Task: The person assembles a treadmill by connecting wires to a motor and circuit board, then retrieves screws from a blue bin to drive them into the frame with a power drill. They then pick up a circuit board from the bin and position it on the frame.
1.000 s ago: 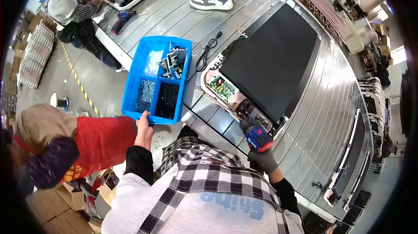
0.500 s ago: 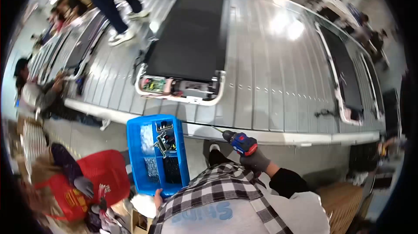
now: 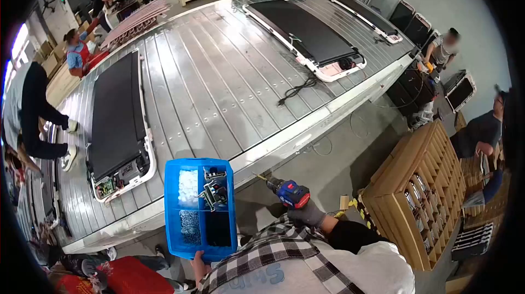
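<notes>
My left hand (image 3: 200,265) is closed on the near edge of a blue divided parts bin (image 3: 170,212). White pieces (image 3: 188,187), small silvery screws (image 3: 190,225), dark screws (image 3: 218,228) and metal brackets (image 3: 214,194) fill its compartments. In a grey glove, my right hand (image 3: 307,213) is wrapped around a blue and red cordless drill (image 3: 292,193); its long bit points up and left, toward the platform edge. Beyond the bin lies a treadmill (image 3: 115,113) with a black belt and its motor end uncovered. Another treadmill (image 3: 306,31) lies farther right.
A long ribbed metal platform (image 3: 219,97) spans the view. On it a person (image 3: 38,108) stands bent at the left. A wooden rack of parts (image 3: 394,212) stands at right, with a person (image 3: 478,135) beyond. Red-clad people (image 3: 120,277) are at lower left. A black cord (image 3: 298,90) trails across the platform.
My view has swung right, so the near treadmill has shifted left and the wooden rack has come into sight. Bin and drill stay in my hands.
</notes>
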Motion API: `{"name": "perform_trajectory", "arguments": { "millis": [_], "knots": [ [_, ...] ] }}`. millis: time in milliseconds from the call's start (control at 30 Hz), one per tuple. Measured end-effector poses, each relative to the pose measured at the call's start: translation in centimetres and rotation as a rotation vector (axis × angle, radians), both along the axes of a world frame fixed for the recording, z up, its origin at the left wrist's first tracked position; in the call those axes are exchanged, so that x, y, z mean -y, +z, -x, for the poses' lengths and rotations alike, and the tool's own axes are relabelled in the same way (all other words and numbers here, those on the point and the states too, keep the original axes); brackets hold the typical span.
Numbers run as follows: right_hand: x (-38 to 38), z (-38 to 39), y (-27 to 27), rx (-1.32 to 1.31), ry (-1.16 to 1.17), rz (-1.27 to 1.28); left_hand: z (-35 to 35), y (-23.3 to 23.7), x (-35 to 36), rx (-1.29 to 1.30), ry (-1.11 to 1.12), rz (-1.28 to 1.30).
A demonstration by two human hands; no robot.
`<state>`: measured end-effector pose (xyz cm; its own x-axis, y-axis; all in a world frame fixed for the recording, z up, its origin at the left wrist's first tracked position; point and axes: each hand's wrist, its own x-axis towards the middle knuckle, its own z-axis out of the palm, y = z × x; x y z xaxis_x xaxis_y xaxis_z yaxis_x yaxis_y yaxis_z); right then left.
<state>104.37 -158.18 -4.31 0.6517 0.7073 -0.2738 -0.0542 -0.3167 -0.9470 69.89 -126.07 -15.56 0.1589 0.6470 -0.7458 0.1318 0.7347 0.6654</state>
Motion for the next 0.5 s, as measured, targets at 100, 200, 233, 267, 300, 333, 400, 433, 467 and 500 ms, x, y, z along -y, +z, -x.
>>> {"name": "perform_trajectory", "arguments": {
  "millis": [100, 200, 233, 267, 300, 333, 400, 433, 467, 500],
  "knots": [
    [5.0, -4.6, -1.4, -0.045, -0.11, -0.026, -8.7, 0.5, 2.2, 0.063, -0.109, 0.072],
    [11.9, -9.9, -2.6, 0.112, -0.248, -0.071, -18.8, 1.7, 7.2, 0.164, -0.183, 0.174],
    [14.3, -11.0, -3.1, 0.175, -0.29, -0.084, -23.1, 4.0, 9.7, 0.159, -0.103, 0.225],
    [16.7, -11.8, -3.7, -0.059, -0.4, -0.098, -22.3, -1.7, 9.3, 0.116, -0.385, 0.008],
    [17.8, -13.4, -3.8, -0.291, -0.498, -0.103, -25.2, -2.2, 10.4, 0.127, -0.403, 0.015],
    [19.0, -14.8, -1.2, -0.427, -0.557, -0.108, -28.6, -1.8, 12.0, 0.148, -0.393, 0.048],
    [22.1, -17.3, -0.1, -0.349, -0.654, -0.069, -35.0, -2.2, 14.6, 0.211, -0.347, 0.123],
    [23.7, -18.5, -0.8, -0.285, -0.633, -0.142, -38.1, -2.4, 15.6, 0.243, -0.331, 0.148],
    [24.7, -19.5, -0.7, -0.278, -0.66, -0.156, -41.2, -2.7, 16.6, 0.273, -0.306, 0.178],
    [25.6, -20.3, -0.6, -0.271, -0.687, -0.169, -44.2, -3.0, 17.2, 0.309, -0.267, 0.221]
  ]
}}
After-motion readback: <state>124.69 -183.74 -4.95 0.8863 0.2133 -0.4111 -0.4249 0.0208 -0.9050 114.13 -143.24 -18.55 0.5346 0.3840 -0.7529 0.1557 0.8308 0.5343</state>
